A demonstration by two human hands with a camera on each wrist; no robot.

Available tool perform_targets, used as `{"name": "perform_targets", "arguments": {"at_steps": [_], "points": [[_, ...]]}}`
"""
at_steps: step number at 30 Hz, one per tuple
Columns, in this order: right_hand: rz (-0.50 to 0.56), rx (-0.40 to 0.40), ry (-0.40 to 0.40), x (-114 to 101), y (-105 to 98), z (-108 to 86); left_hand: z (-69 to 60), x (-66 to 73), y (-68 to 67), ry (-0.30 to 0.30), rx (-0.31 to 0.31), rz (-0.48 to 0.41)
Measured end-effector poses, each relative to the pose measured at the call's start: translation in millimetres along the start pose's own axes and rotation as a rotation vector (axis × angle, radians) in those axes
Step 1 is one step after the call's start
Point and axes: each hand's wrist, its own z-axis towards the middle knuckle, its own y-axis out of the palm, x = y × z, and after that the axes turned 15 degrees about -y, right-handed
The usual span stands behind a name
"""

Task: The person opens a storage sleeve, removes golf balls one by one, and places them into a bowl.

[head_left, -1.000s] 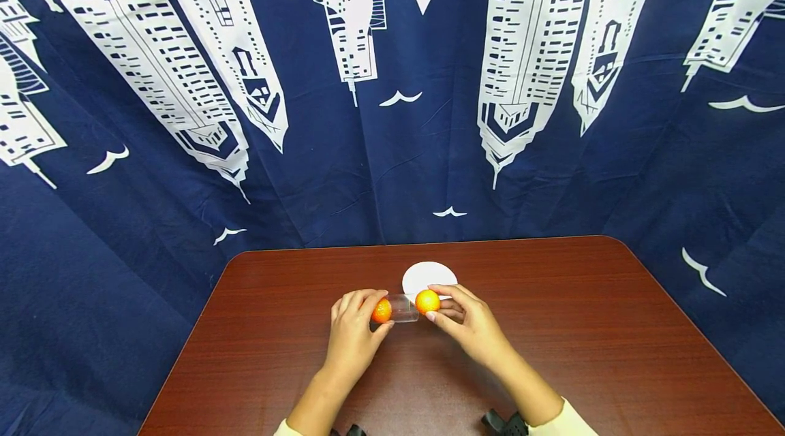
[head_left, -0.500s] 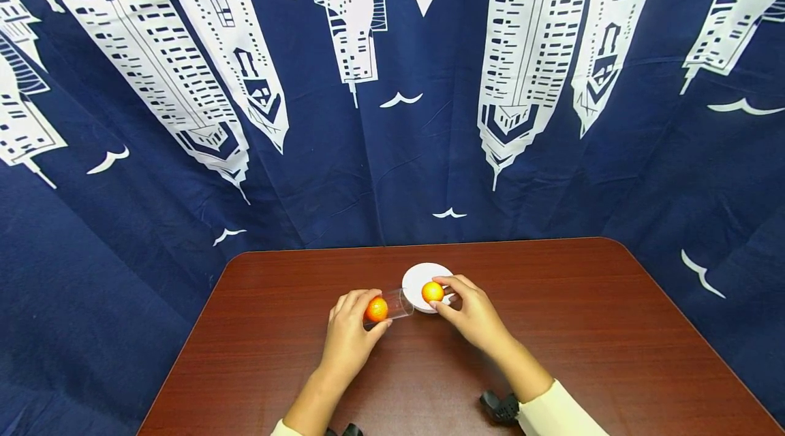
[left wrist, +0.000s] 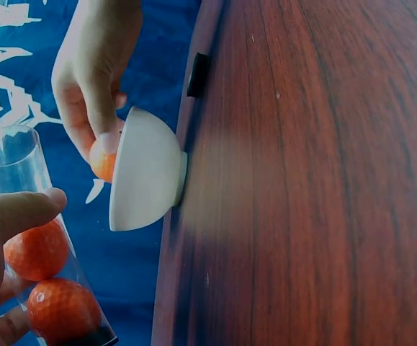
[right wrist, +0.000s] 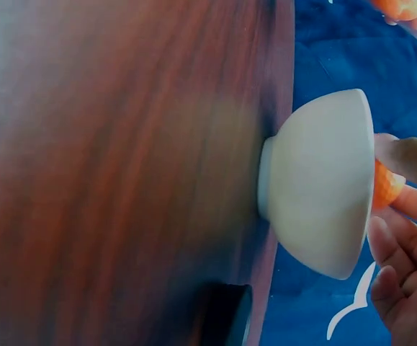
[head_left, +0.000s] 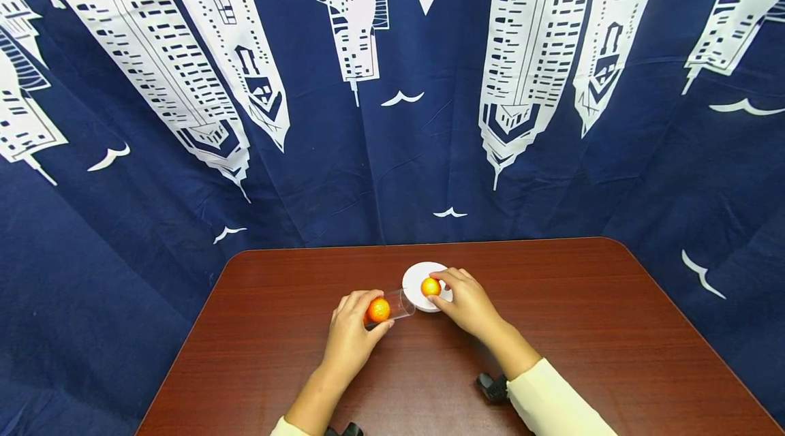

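Note:
My left hand [head_left: 354, 334] grips a clear cylinder [head_left: 401, 304] that tilts with its mouth toward the bowl. Inside it, the left wrist view shows two orange balls, one [left wrist: 37, 251] above the other [left wrist: 64, 310]. A white bowl [head_left: 412, 281] stands on the table just right of the cylinder's mouth. Over the bowl, my right hand [head_left: 469, 303] pinches another orange ball [head_left: 431, 287] between thumb and fingers. From the side, this ball [right wrist: 387, 184] is at the rim of the bowl [right wrist: 323, 184], partly hidden behind it.
The brown table [head_left: 276, 354] reaches back to a dark blue curtain [head_left: 337, 184] printed with white buildings and birds. Black devices are at the wrists, one [head_left: 493, 388] by the right sleeve and another [head_left: 352, 429] near the left forearm.
My right hand has carried its ball away from the cylinder's mouth, back to over the bowl. The cylinder in my left hand has shifted slightly left and tilted.

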Motion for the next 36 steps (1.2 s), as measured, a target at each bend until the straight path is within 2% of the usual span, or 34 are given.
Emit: {"name": "perform_targets", "arguments": {"at_steps": [10,21,29,36], "points": [[-0.096,-0.151,-0.007,1.6,2.1,11.4,0.4,1.3,-2.0,-0.008,-0.019,-0.007],[-0.097,-0.283,0.040,5.5,7.0,21.5,0.0,0.4,-3.6,-0.018,-0.028,-0.018],[-0.071,-0.327,0.043,4.9,7.0,24.5,0.2,1.0,-4.2,-0.018,-0.028,-0.026],[-0.084,-0.333,0.038,5.6,7.6,24.8,0.5,1.5,-3.4,-0.015,-0.021,-0.032]]}}
